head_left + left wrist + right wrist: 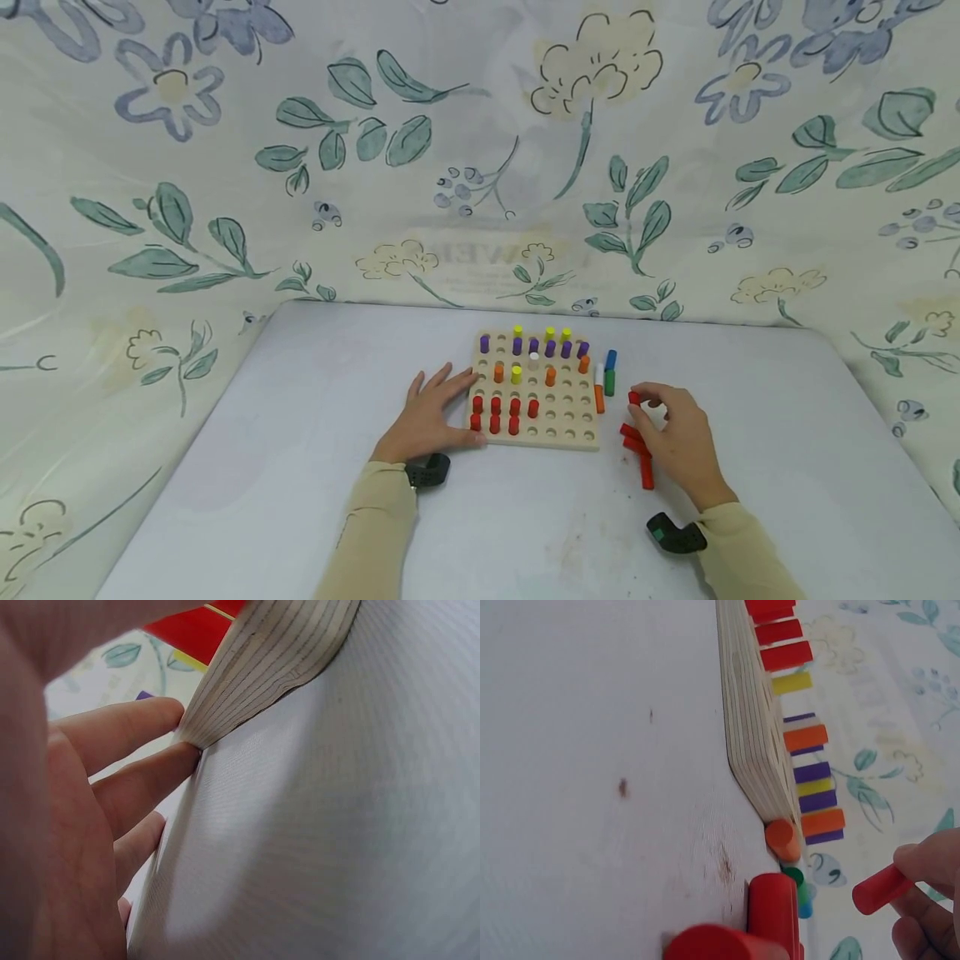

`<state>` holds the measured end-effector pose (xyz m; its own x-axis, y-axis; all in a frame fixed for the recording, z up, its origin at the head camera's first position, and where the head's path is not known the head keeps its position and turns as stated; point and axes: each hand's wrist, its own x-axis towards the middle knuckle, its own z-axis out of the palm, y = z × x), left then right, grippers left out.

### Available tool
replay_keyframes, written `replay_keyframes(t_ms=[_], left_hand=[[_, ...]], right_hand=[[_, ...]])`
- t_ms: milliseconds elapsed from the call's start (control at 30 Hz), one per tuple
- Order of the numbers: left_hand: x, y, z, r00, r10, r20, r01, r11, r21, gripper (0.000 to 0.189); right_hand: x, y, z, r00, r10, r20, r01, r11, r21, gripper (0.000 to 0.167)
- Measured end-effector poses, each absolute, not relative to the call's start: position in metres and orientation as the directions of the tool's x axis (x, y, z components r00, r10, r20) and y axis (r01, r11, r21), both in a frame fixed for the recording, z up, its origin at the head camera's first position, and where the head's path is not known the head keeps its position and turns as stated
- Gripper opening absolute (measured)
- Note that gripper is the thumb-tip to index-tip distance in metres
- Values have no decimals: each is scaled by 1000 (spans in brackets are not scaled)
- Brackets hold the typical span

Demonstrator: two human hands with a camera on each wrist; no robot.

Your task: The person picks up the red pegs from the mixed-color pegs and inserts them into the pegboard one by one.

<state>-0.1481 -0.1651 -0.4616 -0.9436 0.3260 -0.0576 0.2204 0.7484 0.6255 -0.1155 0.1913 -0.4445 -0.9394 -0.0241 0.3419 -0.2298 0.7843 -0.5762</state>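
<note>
A wooden pegboard (570, 417) lies on the table with upright red, orange, yellow, purple and white pegs in its holes. The red pegs (496, 406) fill part of its two front rows at the left. My left hand (425, 421) rests at the board's left side, fingers spread, fingertips and thumb at its edge. To the right of the board, my right hand (678, 433) pinches a red peg (881, 890) between thumb and fingers. Below that hand several loose red pegs (647, 472) lie close together on the table.
Beside the board's right edge lie loose pegs: a blue peg (611, 359), a green peg (609, 383), a white one and an orange peg (599, 399). A flowered cloth (480, 167) hangs behind the white table (300, 500).
</note>
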Motion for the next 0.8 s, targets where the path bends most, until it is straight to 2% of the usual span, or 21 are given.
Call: replay_keyframes(t_ms=[567, 800], left_hand=[[-147, -165, -460, -942, 331, -53, 225, 742, 631, 97], [-147, -164, -459, -942, 333, -41, 233, 736, 636, 96]], right_hand=[[-114, 164, -440, -943, -97, 318, -279, 751, -599, 29], [-114, 152, -443, -929, -136, 345, -330, 728, -600, 27]])
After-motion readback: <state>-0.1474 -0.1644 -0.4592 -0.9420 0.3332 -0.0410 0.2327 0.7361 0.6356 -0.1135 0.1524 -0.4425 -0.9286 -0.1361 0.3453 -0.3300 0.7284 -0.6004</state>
